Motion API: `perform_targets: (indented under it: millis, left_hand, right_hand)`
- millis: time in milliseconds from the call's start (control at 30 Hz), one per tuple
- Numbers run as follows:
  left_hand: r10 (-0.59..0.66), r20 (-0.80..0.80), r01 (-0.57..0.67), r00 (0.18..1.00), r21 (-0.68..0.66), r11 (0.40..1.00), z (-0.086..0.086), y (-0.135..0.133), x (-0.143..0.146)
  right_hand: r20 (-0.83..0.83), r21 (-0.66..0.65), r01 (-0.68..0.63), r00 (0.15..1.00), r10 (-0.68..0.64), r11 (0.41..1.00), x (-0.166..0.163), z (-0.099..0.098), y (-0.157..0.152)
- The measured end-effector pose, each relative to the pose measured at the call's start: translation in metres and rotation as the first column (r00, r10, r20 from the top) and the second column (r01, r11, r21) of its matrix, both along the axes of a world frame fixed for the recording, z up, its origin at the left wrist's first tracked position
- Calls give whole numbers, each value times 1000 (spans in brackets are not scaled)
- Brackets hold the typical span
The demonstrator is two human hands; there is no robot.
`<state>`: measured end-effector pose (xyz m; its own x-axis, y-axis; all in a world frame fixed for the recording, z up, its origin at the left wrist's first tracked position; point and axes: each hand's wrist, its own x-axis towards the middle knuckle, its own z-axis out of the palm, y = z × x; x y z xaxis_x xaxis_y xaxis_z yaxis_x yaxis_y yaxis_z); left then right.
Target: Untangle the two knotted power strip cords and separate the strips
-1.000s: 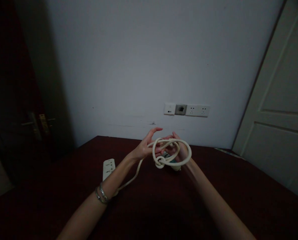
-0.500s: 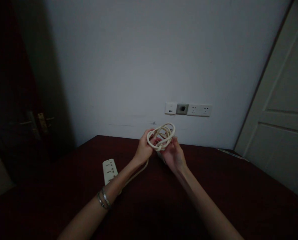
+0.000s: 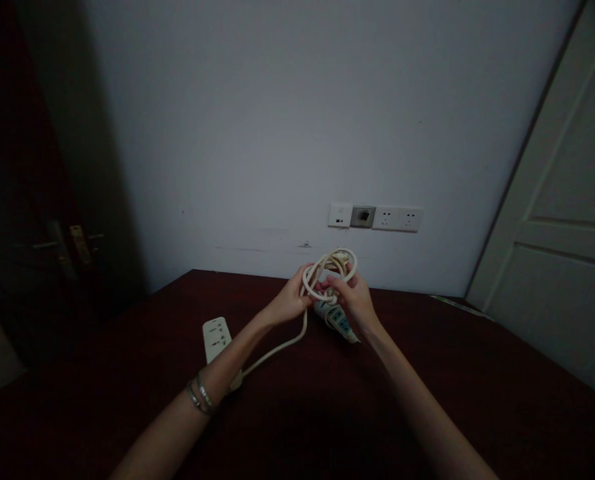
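A coiled white power cord (image 3: 353, 261) is held up above the dark table between both hands. My left hand (image 3: 291, 300) is closed on the left side of the coil. On the coil's right side, my right hand (image 3: 356, 303) grips it with the thumb across the loops. From the coil the cord hangs down and runs left to a white power strip (image 3: 218, 339), which lies on the table partly behind my left forearm. Beyond my right hand lies a second power strip with blue sockets (image 3: 338, 319), partly hidden by the hand and coil.
The dark red table (image 3: 297, 413) reaches back to a pale wall. Wall sockets (image 3: 398, 219) and a grey network plate (image 3: 362, 216) sit above its rear edge. A white door (image 3: 567, 253) stands at the right, a dark door with a handle (image 3: 80, 245) at the left.
The coil has shifted slightly right. My right hand has turned, its thumb now over the loops. The blue-socket strip shows more, and the hanging cord bows out further right.
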<state>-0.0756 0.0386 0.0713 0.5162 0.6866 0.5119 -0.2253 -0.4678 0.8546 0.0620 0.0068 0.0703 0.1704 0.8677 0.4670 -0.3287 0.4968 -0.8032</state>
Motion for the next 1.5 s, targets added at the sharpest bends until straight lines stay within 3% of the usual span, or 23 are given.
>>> perform_targets:
  millis: [100, 133, 200, 300, 400, 567, 767, 1000, 1233, 1500]
  left_hand:
    - [-252, 74, 262, 965, -251, 932, 11, -2, -11]
    - [-268, 107, 288, 957, -296, 911, 14, -3, -13]
    - [-178, 92, 198, 980, -308, 931, 17, -6, -13]
    - [86, -59, -94, 995, -148, 984, 18, -8, -8]
    - [269, -113, -259, 957, 96, 961, 16, -8, -3]
    - [456, -144, -377, 878, 378, 845, 8, -8, 0]
    - [583, -169, -476, 795, 421, 772, 4, -6, 3]
    - [414, -288, -359, 863, 225, 906, -1, 8, -1]
    - [282, -377, -289, 883, 38, 957, -2, 16, -4]
    - [44, -421, -101, 906, -114, 988, -3, 20, -10]
  right_hand:
    - [65, -2, 38, 997, -38, 999, 2, 2, -1]
    - [88, 16, 48, 995, -49, 999, 2, 3, -2]
    - [129, 64, 58, 989, -66, 996, 1, 5, -3]
    - [171, 113, 64, 982, -83, 992, -2, 5, -4]
    - [177, 93, 37, 983, -53, 995, -3, 5, -4]
    - [256, 51, -34, 966, 20, 998, -1, 5, -3]
    - [316, 71, 31, 947, -52, 997, 5, 2, 1]
    - [368, 113, 279, 880, -301, 953, 14, -7, 15]
    - [449, 107, 231, 857, -254, 967, 21, -16, 23]
    - [514, 91, 229, 823, -243, 969, 30, -21, 28]
